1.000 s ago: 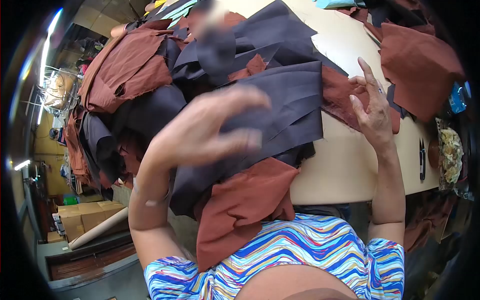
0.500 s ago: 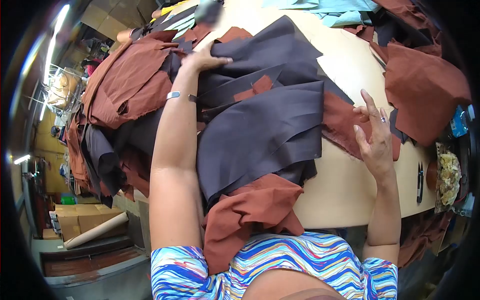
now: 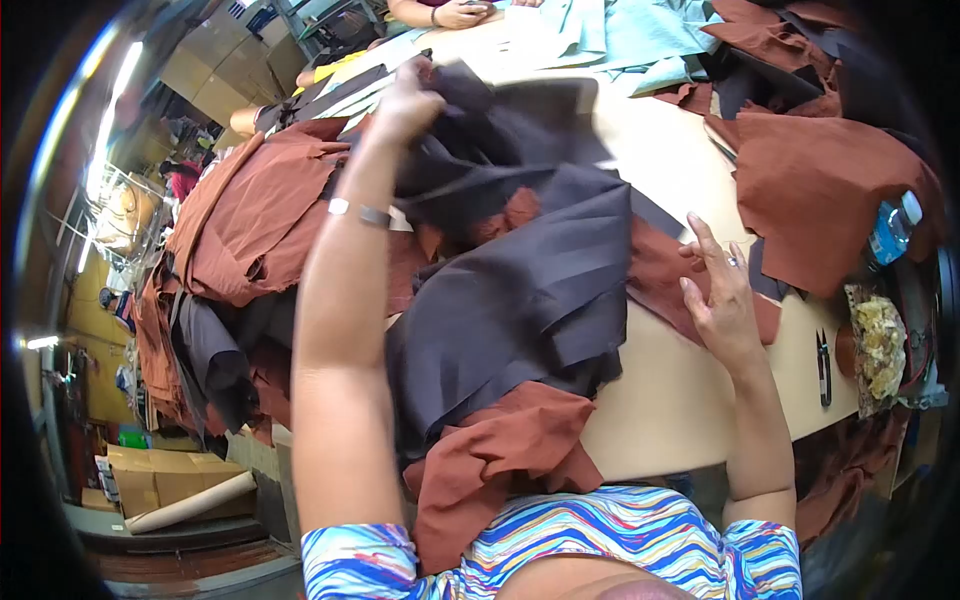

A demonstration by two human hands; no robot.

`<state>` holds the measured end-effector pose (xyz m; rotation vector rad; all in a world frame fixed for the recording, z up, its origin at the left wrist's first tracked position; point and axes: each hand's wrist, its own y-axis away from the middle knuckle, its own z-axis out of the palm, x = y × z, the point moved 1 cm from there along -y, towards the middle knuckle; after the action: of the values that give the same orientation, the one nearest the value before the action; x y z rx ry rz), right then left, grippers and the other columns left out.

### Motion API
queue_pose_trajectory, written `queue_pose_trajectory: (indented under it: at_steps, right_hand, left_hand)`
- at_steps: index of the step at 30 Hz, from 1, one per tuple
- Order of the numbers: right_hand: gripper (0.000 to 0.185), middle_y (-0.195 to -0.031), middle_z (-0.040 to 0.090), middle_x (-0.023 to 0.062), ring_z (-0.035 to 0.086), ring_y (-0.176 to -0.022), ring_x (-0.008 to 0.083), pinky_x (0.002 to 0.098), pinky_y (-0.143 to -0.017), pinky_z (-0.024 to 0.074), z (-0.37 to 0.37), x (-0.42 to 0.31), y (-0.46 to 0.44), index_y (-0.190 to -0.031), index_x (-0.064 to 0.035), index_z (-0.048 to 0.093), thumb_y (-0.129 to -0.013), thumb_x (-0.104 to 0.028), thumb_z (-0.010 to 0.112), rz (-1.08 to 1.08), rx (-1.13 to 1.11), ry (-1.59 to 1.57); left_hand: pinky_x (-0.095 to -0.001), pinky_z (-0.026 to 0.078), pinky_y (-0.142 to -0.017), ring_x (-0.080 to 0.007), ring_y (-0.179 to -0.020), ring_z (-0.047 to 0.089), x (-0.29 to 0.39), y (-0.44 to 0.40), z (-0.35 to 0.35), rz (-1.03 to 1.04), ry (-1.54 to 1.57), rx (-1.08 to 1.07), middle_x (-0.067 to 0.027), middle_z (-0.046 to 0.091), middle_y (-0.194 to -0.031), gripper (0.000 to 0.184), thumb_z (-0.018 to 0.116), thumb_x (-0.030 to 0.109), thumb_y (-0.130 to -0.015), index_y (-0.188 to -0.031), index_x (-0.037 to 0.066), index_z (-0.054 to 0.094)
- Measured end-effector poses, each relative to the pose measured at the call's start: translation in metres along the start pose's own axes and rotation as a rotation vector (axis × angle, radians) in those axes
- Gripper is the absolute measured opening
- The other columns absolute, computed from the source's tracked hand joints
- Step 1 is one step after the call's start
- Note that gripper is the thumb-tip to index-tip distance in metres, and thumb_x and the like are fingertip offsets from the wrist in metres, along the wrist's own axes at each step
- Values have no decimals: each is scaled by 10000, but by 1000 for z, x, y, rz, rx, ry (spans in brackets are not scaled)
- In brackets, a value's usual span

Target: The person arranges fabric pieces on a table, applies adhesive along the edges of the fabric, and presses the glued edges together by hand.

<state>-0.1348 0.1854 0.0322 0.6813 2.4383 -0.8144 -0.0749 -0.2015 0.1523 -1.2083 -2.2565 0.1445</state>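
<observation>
My left hand (image 3: 408,108), a little blurred, is closed on the far left edge of a dark fabric piece (image 3: 520,120), which is lifted and bunched. In front of it lies another dark fabric piece (image 3: 530,290) over the table edge, with a crumpled rust-brown fabric (image 3: 510,435) against my body. A small rust-brown patch (image 3: 515,210) shows between the dark layers. Raised at the right, my right hand (image 3: 722,300) has its fingers apart and holds nothing. Just beside it is a rust-brown strip (image 3: 665,275) on the table.
Heaped rust-brown fabric (image 3: 250,215) hangs off the left side, and more rust-brown fabric (image 3: 815,200) lies at right. Thread snips (image 3: 823,368) and a plastic bottle (image 3: 893,228) are near the right edge. Across the table, another person's hand (image 3: 462,13) is near light-blue fabric (image 3: 560,35).
My left hand has closed on the dark fabric and raised its far edge, which now bunches up. My right hand stays much the same. Another person's hand has come into view at the top.
</observation>
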Motion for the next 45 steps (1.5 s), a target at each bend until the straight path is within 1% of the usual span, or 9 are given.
queue_pose_trajectory:
  at_steps: [6, 15, 22, 24, 26, 29, 33, 38, 45]
  right_hand:
    - [754, -958, 582, 48, 568, -804, 197, 519, -1022, 262, -1, -1, -1, -1399, -185, 292, -731, 25, 573, -25, 25, 20]
    - [725, -966, 572, 30, 548, -821, 187, 520, -1015, 268, 8, -3, 2, -1396, -178, 287, -760, -11, 594, -36, -26, 21]
    - [690, -941, 580, 72, 557, -778, 208, 471, -929, 359, 13, 3, 1, -1381, -157, 316, -764, -22, 593, 2, -31, -15]
    - [673, -922, 585, 96, 557, -749, 220, 423, -848, 427, 16, 5, 0, -1372, -146, 333, -765, -27, 598, -9, -15, -77]
    - [659, -915, 588, 112, 552, -721, 227, 381, -755, 457, 15, -2, 0, -1366, -135, 341, -769, -36, 602, 29, -24, -135]
    - [678, -920, 591, 131, 543, -692, 232, 343, -658, 483, 16, -2, 1, -1385, -131, 311, -788, -91, 629, 58, -32, -242]
    - [736, -885, 584, 131, 538, -692, 239, 363, -688, 474, 25, -14, 6, -1413, -148, 261, -795, -196, 659, 122, -149, -305]
    - [801, -775, 577, 144, 563, -722, 311, 401, -694, 462, 38, -32, 15, -1424, -156, 209, -773, -169, 675, 11, -263, -291]
    - [880, -1052, 492, 51, 479, -867, 134, 257, -762, 427, 31, -45, 18, -1460, -212, 59, -743, 148, 420, 203, -183, -652]
  left_hand:
    - [-293, 494, -770, -156, -870, 606, -21, -40, -191, 118, -39, 341, -68, 629, -1037, 412, 615, 152, -815, -1206, 52, 535]
    - [-307, 398, -899, -215, -1012, 535, -253, 72, -496, -136, -270, 734, -168, 580, -1084, 405, 578, 215, -843, -1177, -11, 549]
    - [-370, 348, -975, -320, -1135, 471, -314, 165, -395, -532, -888, 542, -228, 465, -1248, 475, 576, 245, -852, -1231, -27, 485]
    - [-388, 334, -997, -349, -1170, 453, -266, 172, -351, -262, -1103, 712, -245, 432, -1295, 497, 576, 254, -855, -1247, -32, 467]
    - [-363, 316, -1013, -348, -1188, 450, -160, 187, -278, 134, -826, 726, -239, 448, -1300, 481, 558, 256, -872, -1257, -18, 466]
    - [-351, 441, -862, -240, -1025, 557, 16, 252, -145, -146, -48, 56, -140, 581, -1082, 475, 635, 108, -773, -1218, 3, 506]
    - [-411, 420, -887, -300, -1051, 546, 50, 321, -48, 197, -70, -324, -130, 564, -1140, 615, 752, 287, -645, -1187, 76, 554]
    - [-363, 388, -682, -240, -751, 548, 15, 346, 25, 233, -168, 116, -40, 562, -821, 157, 659, 136, -738, -831, 95, 540]
    - [-358, 350, -615, -248, -674, 525, 22, 308, 48, 356, 84, 33, -63, 530, -740, 153, 646, 77, -741, -810, 80, 510]
